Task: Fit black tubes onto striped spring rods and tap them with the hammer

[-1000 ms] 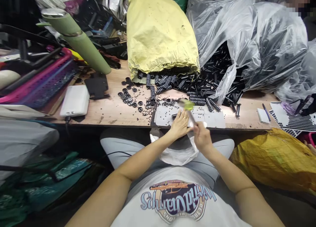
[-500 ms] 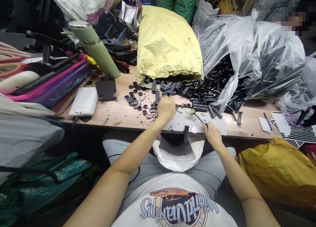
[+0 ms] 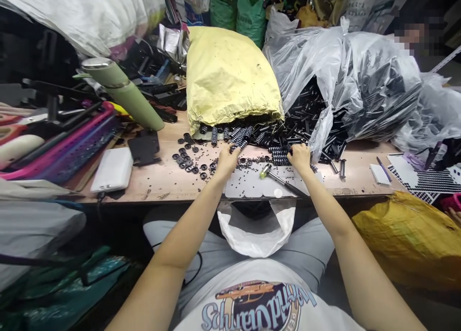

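Observation:
My left hand (image 3: pixel 227 162) is closed, its fingertips on a black cylinder with rows of pale dots (image 3: pixel 240 140), at the edge of a loose heap of such pieces. On the right, my right hand (image 3: pixel 301 157) has bent fingers pinched together at the border between lined-up dotted cylinders (image 3: pixel 279 155) and plain black tubes (image 3: pixel 306 111); what they grip is hidden. A small hammer (image 3: pixel 281 180) with a yellow-green head lies on the pale plate (image 3: pixel 248 184) between my forearms, its handle end behind my right wrist.
The yellow sack (image 3: pixel 230 76) spills dotted cylinders. Black discs (image 3: pixel 187 164) and tiny beads lie to the left, near a white box (image 3: pixel 112 169) and a green flask (image 3: pixel 124 93). An open white bag (image 3: pixel 257 242) hangs below the table edge. Clear plastic bags (image 3: pixel 382 81) stand right.
My right hand has let go of the hammer, now lying down, and moved up to the black pieces. My left hand has reached the heap. The dotted cylinder above the white bag is out of sight.

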A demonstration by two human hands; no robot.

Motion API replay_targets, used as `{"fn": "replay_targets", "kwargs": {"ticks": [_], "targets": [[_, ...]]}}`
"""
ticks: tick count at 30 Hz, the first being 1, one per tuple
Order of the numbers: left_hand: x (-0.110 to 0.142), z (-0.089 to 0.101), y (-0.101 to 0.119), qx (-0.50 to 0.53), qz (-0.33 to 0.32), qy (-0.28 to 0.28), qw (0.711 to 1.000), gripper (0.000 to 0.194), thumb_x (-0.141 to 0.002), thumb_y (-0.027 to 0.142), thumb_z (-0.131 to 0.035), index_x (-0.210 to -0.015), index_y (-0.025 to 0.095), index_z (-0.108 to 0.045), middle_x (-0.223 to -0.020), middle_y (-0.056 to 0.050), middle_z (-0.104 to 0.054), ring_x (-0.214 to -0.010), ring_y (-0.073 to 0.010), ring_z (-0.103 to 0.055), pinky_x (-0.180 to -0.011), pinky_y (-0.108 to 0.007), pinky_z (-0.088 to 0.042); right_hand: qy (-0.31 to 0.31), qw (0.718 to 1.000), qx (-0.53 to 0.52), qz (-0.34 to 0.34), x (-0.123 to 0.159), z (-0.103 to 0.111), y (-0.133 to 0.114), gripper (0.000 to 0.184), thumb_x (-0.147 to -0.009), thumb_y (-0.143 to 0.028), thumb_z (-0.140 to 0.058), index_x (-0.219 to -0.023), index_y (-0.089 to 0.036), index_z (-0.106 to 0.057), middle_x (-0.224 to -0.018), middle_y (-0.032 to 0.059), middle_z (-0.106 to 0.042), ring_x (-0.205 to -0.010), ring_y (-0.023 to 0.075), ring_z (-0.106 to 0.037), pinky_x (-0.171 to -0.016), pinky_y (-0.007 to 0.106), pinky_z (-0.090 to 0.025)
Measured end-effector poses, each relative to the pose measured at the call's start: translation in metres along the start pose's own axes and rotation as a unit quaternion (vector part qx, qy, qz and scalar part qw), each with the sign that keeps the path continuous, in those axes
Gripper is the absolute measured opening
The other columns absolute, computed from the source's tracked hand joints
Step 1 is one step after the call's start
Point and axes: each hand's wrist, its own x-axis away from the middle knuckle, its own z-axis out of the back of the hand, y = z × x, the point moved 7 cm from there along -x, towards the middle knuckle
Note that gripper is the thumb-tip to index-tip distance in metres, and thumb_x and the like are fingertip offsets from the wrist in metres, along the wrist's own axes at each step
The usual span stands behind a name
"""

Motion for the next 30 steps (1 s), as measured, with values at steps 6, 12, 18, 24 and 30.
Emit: {"fn": "replay_targets", "kwargs": {"ticks": [6,12,18,24,30], "targets": [[0.052,-0.054,0.002,0.273,0.125,-0.101,0.948,0.024,-0.075,0.034,-0.068,-0.078,0.015,-0.053,-0.068,0.002,-0.056,-0.045,-0.0063,-0.048,-0.042,-0.019,-0.035,0.102,0.989,-0.106,-0.034,0.032,0.017,-0.003,0.019,-0.079,-0.02,-0.051,-0.094,-0.015,-0.062,-0.099,0.0114,-0.068,-0.096,0.0259,-0.056,-0.086,0.037,-0.036],[0.062,-0.043,0.035,0.055,-0.095,-0.014,0.994,0.021,-0.081,0.03,-0.06,-0.097,0.016,-0.063,-0.095,-0.008,-0.066,-0.085,-0.0179,-0.064,-0.071,-0.029,-0.052,0.133,0.968,-0.213,-0.002,0.06,0.035,0.01,0.012,-0.077,-0.023,-0.054,-0.086,-0.02,-0.061,-0.097,0.0076,-0.07,-0.099,0.0233,-0.061,-0.094,0.038,-0.038],[0.064,-0.059,0.07,-0.106,-0.272,-0.185,0.938,0.026,-0.077,0.031,-0.067,-0.101,0.02,-0.069,-0.106,-0.008,-0.069,-0.099,-0.0233,-0.063,-0.087,-0.034,-0.049,0.031,0.928,-0.329,0.172,0.068,0.053,-0.023,0.006,-0.075,-0.026,-0.06,-0.079,-0.023,-0.062,-0.093,0.0028,-0.071,-0.096,0.021,-0.062,-0.094,0.04,-0.043],[0.063,-0.063,0.038,0.126,-0.001,-0.206,0.97,0.027,-0.063,0.038,-0.076,-0.064,0.015,-0.063,-0.056,0.001,-0.057,-0.048,-0.0104,-0.048,-0.047,-0.021,-0.037,0.04,0.927,-0.313,0.202,0.081,0.059,-0.062,0.05,-0.074,-0.032,-0.066,-0.121,-0.019,-0.056,-0.133,0.0124,-0.055,-0.126,0.0267,-0.048,-0.105,0.046,-0.038],[0.077,-0.057,0.034,0.214,0.039,-0.152,0.964,0.036,-0.065,0.046,-0.075,-0.077,0.015,-0.064,-0.064,0.001,-0.058,-0.051,-0.0085,-0.047,-0.045,-0.019,-0.036,-0.006,0.951,-0.267,0.156,0.097,0.045,-0.09,0.097,-0.061,-0.029,-0.076,-0.144,-0.015,-0.029,-0.144,0.0192,-0.038,-0.136,0.0343,-0.035,-0.113,0.054,-0.029]]}}
